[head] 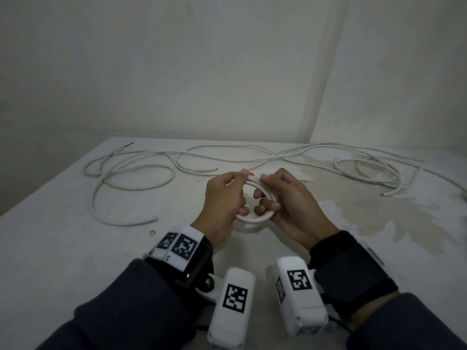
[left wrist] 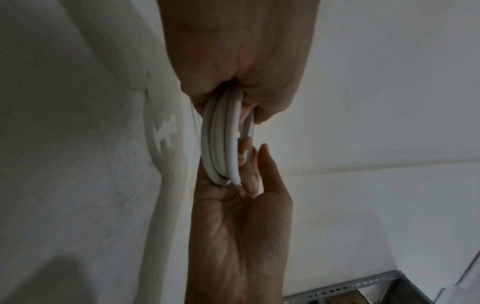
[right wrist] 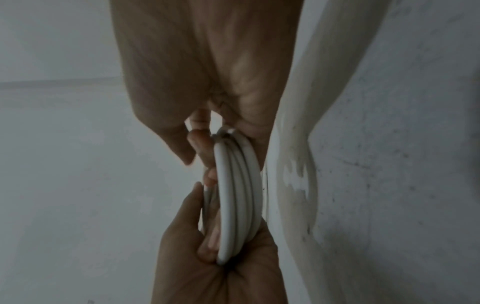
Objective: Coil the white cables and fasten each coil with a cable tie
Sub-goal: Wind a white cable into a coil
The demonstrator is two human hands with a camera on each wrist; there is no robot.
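Observation:
A small coil of white cable [head: 255, 218] is held upright just above the table, between both hands. My left hand [head: 233, 195] grips its left side, fingers curled through the loop. My right hand [head: 274, 198] grips the right side, thumb inside the ring. In the left wrist view the coil [left wrist: 223, 139] shows several turns side by side, with cut ends [left wrist: 233, 184] lying at the right hand's [left wrist: 241, 226] palm. The right wrist view shows the coil [right wrist: 236, 195] edge-on, its lower part seated in the left hand [right wrist: 221, 267]. No cable tie is visible on the coil.
Loose white cables sprawl over the white table [head: 75, 248]: one tangle at the back left [head: 131, 170], another at the back right [head: 366, 168]. A thin black strip [head: 128, 144] lies at the far left edge. A stained patch [head: 379, 213] marks the right side.

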